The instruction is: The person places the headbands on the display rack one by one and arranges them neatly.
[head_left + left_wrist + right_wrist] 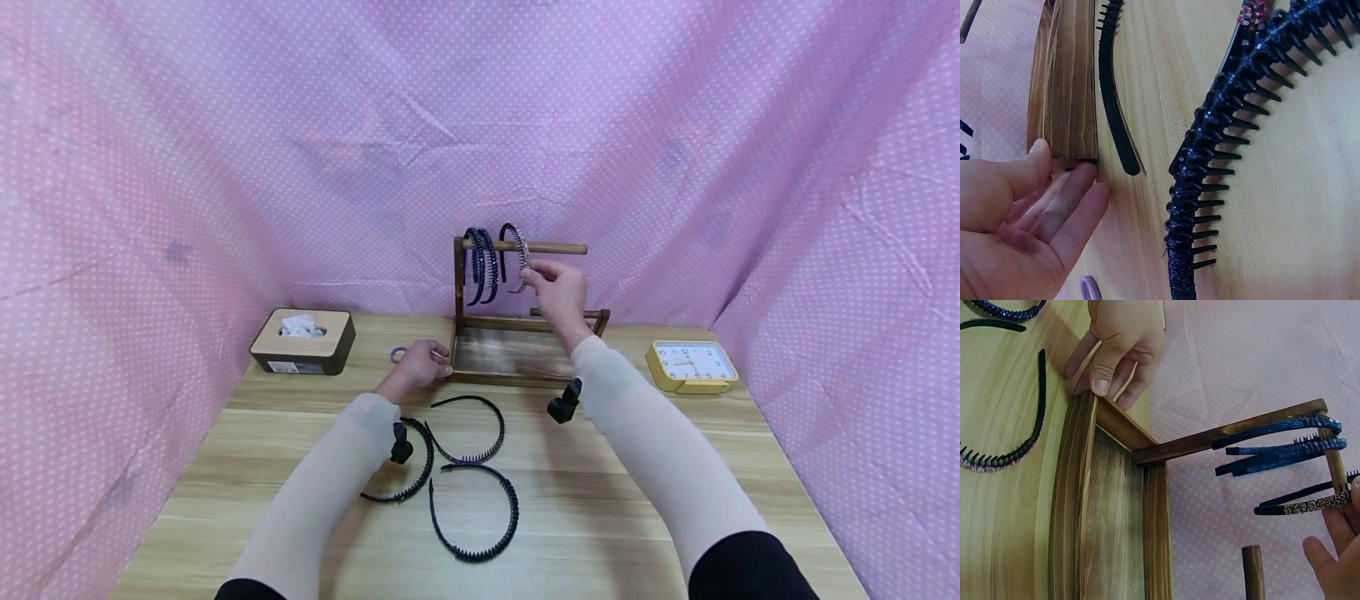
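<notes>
Loose headbands [513, 510] before rack [510, 352]; tissue box [264, 340] left; clock [692, 363] right

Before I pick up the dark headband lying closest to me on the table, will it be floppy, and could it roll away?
The dark headband probably won't flop, since it keeps its open curve. It's likely light, being just a thin band. Rolling seems unlikely because it lies flat on the table.

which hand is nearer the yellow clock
The right hand, pinching a headband left of the clock; the left hand is farther away, at the left front corner of the wooden rack.
</notes>
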The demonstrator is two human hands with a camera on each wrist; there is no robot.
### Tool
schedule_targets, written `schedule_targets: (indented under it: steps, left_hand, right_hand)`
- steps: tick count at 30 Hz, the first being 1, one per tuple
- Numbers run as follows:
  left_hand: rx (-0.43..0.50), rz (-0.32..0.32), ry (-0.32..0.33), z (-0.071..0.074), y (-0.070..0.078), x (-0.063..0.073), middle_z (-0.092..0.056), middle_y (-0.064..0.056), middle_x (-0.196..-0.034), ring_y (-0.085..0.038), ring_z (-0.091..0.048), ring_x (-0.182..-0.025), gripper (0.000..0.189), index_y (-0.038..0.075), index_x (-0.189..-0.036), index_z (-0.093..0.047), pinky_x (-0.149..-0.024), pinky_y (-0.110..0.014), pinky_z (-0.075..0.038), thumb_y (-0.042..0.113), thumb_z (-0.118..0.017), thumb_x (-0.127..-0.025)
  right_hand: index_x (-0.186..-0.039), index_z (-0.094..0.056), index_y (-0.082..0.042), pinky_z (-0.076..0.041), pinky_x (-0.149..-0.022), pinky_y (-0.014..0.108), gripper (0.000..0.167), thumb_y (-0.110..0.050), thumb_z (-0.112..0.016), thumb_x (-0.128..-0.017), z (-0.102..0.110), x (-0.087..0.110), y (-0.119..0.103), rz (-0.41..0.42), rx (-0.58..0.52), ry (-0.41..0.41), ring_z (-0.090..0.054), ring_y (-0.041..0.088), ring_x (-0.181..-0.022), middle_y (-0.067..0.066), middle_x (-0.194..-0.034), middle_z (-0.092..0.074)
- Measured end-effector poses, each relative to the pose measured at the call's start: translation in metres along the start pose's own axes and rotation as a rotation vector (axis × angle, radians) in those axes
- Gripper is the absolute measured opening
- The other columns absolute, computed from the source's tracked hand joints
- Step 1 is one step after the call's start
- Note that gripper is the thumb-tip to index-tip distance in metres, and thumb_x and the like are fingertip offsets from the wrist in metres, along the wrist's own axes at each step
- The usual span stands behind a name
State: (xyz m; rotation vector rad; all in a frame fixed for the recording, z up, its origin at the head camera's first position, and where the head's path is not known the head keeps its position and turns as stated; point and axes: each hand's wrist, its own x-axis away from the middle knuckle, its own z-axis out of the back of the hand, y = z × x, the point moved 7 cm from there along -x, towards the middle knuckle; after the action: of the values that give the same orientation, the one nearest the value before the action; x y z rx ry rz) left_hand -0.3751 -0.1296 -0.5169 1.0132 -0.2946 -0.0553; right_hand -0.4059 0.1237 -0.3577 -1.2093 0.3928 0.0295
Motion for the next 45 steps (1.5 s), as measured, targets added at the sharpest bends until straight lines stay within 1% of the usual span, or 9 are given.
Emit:
schedule_targets:
  steps: [9,11,16,18,23,31,37,42,45]
  left_hand:
    - [-0.001,-0.007,-0.011,0.001,-0.004,-0.004,-0.071,-0.025,-0.115,-0.031,-0.072,-0.099,0.035,-0.008,-0.127,-0.060,-0.077,-0.035,-0.062,-0.001,-0.069,-0.095]
    - [-0.001,-0.016,-0.016,0.001,-0.004,-0.004,-0.072,-0.024,-0.112,-0.029,-0.072,-0.095,0.033,-0.008,-0.124,-0.060,-0.073,-0.034,-0.062,0.000,-0.070,-0.094]
    - [-0.007,-0.021,-0.016,0.002,-0.004,-0.004,-0.073,-0.022,-0.109,-0.027,-0.072,-0.092,0.032,-0.008,-0.123,-0.061,-0.072,-0.033,-0.061,0.000,-0.071,-0.093]
    - [-0.004,-0.010,-0.011,0.001,-0.004,-0.004,-0.073,-0.023,-0.112,-0.028,-0.072,-0.095,0.033,-0.007,-0.125,-0.061,-0.073,-0.033,-0.061,0.000,-0.070,-0.094]
    - [0.021,0.007,0.001,0.000,-0.002,0.000,-0.072,-0.024,-0.114,-0.027,-0.071,-0.092,0.035,-0.008,-0.127,-0.059,-0.067,-0.031,-0.061,-0.002,-0.069,-0.095]
    - [0.035,0.008,0.008,0.001,-0.002,0.002,-0.071,-0.025,-0.115,-0.025,-0.070,-0.091,0.036,-0.008,-0.129,-0.059,-0.070,-0.032,-0.061,-0.002,-0.069,-0.095]
    - [0.012,0.004,0.012,0.001,-0.001,0.001,-0.071,-0.025,-0.115,-0.025,-0.070,-0.093,0.037,-0.009,-0.129,-0.059,-0.072,-0.030,-0.061,-0.002,-0.069,-0.095]
    - [0.010,0.008,0.018,0.001,-0.001,0.003,-0.071,-0.024,-0.115,-0.024,-0.070,-0.093,0.035,-0.008,-0.128,-0.059,-0.073,-0.031,-0.061,-0.002,-0.069,-0.095]
    - [0.000,0.003,0.019,0.001,-0.001,0.002,-0.071,-0.024,-0.114,-0.025,-0.070,-0.093,0.035,-0.008,-0.127,-0.059,-0.073,-0.030,-0.060,-0.002,-0.069,-0.095]
  right_hand:
    - [-0.106,-0.080,-0.004,-0.049,-0.072,0.019,0.020,-0.016,-0.081,-0.090,-0.017,0.000,0.008,-0.031,0.037,-0.003,-0.069,0.016,-0.089,0.014,-0.102,-0.079]
    - [-0.106,-0.080,-0.004,-0.049,-0.072,0.020,0.019,-0.016,-0.080,-0.091,-0.019,0.000,0.011,-0.029,0.046,0.002,-0.070,0.018,-0.090,0.014,-0.103,-0.079]
    - [-0.106,-0.080,-0.003,-0.051,-0.074,0.021,0.019,-0.015,-0.080,-0.091,-0.024,-0.001,0.013,-0.014,0.041,-0.011,-0.070,0.020,-0.092,0.015,-0.104,-0.078]
    - [-0.105,-0.080,-0.003,-0.051,-0.074,0.021,0.019,-0.015,-0.080,-0.091,-0.025,-0.001,0.014,-0.016,0.040,-0.018,-0.070,0.019,-0.092,0.015,-0.104,-0.078]
    - [-0.106,-0.080,-0.002,-0.050,-0.073,0.021,0.019,-0.014,-0.080,-0.091,-0.028,-0.001,0.015,-0.028,0.024,-0.026,-0.070,0.020,-0.092,0.016,-0.104,-0.078]
    - [-0.104,-0.079,-0.003,-0.052,-0.075,0.025,0.017,-0.012,-0.080,-0.090,-0.030,0.000,0.015,-0.009,0.016,-0.030,-0.071,0.022,-0.093,0.016,-0.104,-0.078]
    - [-0.106,-0.079,-0.003,-0.053,-0.076,0.026,0.017,-0.012,-0.080,-0.091,-0.030,0.000,0.015,-0.002,0.012,-0.046,-0.070,0.022,-0.093,0.015,-0.104,-0.078]
    - [-0.110,-0.078,-0.003,-0.056,-0.082,0.030,0.020,-0.011,-0.079,-0.091,-0.026,0.002,0.012,-0.019,-0.002,-0.084,-0.070,0.022,-0.097,0.014,-0.107,-0.077]
    - [-0.114,-0.076,-0.003,-0.057,-0.087,0.033,0.024,-0.013,-0.078,-0.092,-0.019,0.002,0.010,-0.019,0.026,-0.100,-0.070,0.022,-0.100,0.013,-0.110,-0.077]
